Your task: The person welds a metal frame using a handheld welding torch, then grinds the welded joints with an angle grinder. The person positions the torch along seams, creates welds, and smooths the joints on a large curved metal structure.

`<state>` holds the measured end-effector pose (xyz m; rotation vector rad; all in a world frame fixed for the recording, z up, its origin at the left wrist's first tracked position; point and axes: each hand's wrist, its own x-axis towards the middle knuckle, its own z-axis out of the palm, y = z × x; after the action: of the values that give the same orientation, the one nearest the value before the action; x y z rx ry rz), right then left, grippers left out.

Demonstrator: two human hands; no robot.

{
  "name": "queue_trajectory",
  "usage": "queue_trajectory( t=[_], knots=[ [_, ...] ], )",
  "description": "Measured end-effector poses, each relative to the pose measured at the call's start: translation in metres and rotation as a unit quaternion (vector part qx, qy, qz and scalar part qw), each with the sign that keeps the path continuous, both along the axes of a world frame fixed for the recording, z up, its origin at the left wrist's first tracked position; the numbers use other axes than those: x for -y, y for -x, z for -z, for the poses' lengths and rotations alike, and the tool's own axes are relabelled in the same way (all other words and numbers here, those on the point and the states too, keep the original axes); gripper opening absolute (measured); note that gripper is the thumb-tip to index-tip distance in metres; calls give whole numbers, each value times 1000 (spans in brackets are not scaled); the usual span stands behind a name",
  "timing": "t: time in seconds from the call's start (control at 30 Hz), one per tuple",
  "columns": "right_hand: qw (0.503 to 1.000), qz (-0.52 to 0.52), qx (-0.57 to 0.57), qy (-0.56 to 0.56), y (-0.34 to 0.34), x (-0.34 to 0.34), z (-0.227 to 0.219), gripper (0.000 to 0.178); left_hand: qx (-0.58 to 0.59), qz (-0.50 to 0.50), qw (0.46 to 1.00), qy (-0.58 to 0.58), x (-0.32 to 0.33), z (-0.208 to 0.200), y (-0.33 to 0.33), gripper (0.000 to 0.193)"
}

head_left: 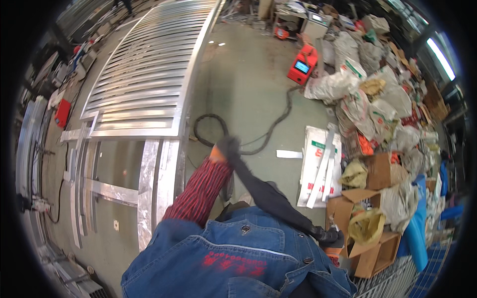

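Note:
My left hand [227, 149], in a dark glove with an orange cuff, is closed around a thick black sheathed cable [266, 191] and smeared by motion. From there the cable slants across my front to my right hand [332, 242] at lower right, also dark-gloved with orange at the wrist. Closed at the cable's end, the right hand has a small silver metal piece showing beside it; its fingers are partly hidden. More black cable [272, 130] loops over the floor beyond my left hand and runs towards a red machine with a lit screen [302, 65].
A louvred metal panel [144, 64] rests on a metal frame [168, 169] at my left. Metal strips [325, 166] lie on a white sack [309, 149] at right. Open cardboard boxes [343, 211] and piled sacks [365, 111] line the right side. Long metal profiles [30, 149] stand far left.

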<state>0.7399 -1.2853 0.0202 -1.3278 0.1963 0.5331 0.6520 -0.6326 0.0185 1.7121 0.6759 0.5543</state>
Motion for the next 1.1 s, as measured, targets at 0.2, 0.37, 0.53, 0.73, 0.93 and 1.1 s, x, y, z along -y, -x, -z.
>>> queue_trajectory(
  t=[0.2,0.37,0.53,0.73,0.93,1.1],
  knots=[
    [979,27,-85,-186,-172,-89,-1,41,448,211,750,439,-93,-226,-164,40],
    [953,-34,-117,-278,-323,-172,23,37,466,182,791,351,-134,-287,-236,42],
    [955,-83,-144,-246,-488,-266,38,38,435,114,809,380,-216,-212,-344,35],
    [974,-92,-94,-183,-668,-356,-9,38,435,95,830,335,-312,-54,-436,24],
    [962,-9,-51,-268,-799,-479,-31,36,420,-47,753,504,-406,16,-466,18],
    [971,118,12,-209,-845,-639,-66,28,372,-100,791,475,-534,23,-555,21]
  ],
)
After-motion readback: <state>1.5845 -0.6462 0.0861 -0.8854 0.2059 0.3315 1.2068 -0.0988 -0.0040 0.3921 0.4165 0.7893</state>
